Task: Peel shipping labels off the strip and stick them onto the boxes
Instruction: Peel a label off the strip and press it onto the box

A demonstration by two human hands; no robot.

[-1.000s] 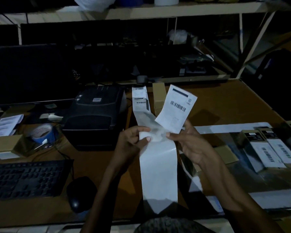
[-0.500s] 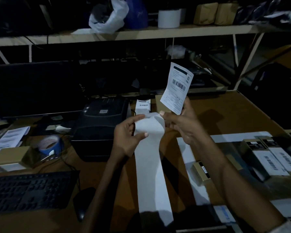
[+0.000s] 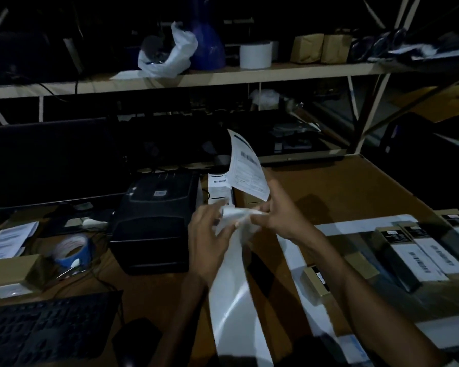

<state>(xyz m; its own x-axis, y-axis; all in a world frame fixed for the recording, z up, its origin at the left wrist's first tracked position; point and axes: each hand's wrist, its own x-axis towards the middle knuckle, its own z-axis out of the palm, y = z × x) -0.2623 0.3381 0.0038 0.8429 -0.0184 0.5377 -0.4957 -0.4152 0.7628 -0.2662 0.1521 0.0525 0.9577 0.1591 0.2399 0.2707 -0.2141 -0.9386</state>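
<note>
Label [image 3: 247,165] curls upright off the glossy white strip [image 3: 235,292], barcode showing, text too blurry to read; right hand [image 3: 281,215] pinches it, left hand [image 3: 210,234] fingers pinch the strip.

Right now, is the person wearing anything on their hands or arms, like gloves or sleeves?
No gloves: the left hand and right hand are bare. Both forearms are uncovered as far as the picture shows, with no watch, ring or sleeve visible. The light is dim, so small details may be missed.

Glossy white paper backing strip [image 3: 233,295]; matt printed paper label [image 3: 247,168]. Worktop [image 3: 337,192] brown, matt, wood-look. Label printer [image 3: 154,221] black matt plastic. Boxes [image 3: 421,255] smooth card. Tape roll [image 3: 72,247] blue, shiny. Crinkled plastic bag [image 3: 170,54].
</note>
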